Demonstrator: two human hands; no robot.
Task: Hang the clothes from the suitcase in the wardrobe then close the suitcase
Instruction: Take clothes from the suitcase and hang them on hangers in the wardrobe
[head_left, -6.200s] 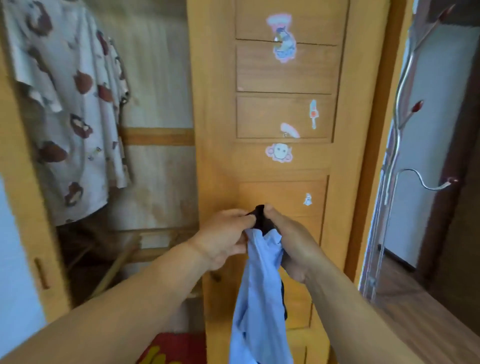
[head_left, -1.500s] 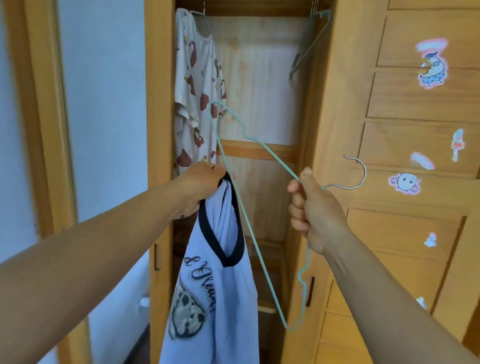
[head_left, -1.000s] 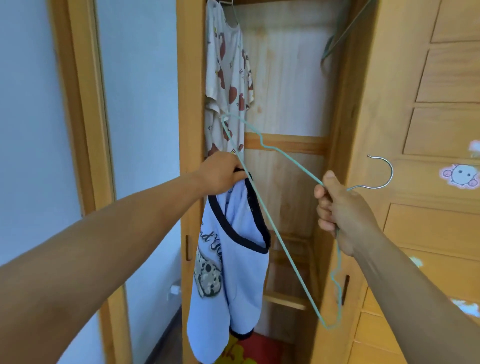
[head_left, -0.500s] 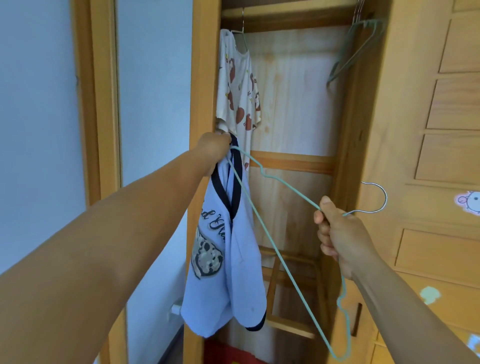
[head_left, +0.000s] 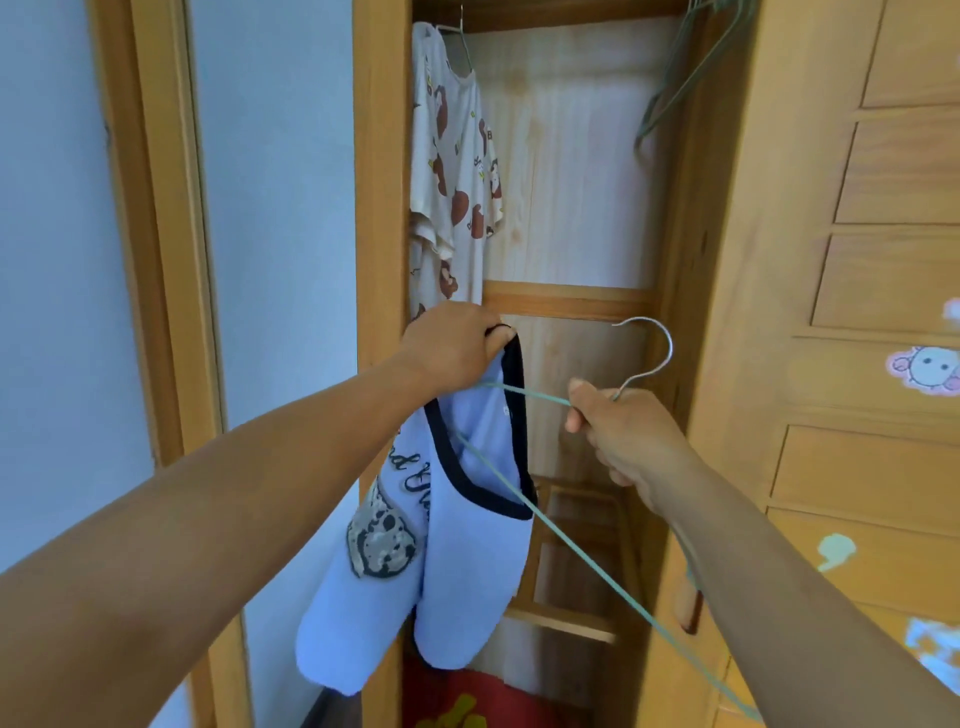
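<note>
Your left hand (head_left: 457, 345) is gripping one blue shirt's (head_left: 441, 540) collar; your right hand (head_left: 621, 431) is clutching one green hanger (head_left: 566, 545) beside it.

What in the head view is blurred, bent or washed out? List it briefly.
Head view: even daylight, no hard shadows; the wide lens bows the door frame; near forearms look soft; stickers on the wardrobe door glare pale; the blue shirt, hanger and both hands, left and right, stay sharp.

A home bedroom: an open wooden wardrobe (head_left: 566, 218) holds a patterned shirt (head_left: 452, 171) on a hanger, spare hangers (head_left: 675, 88) on its rail, and cartoon stickers (head_left: 924, 366) dot its door.
</note>
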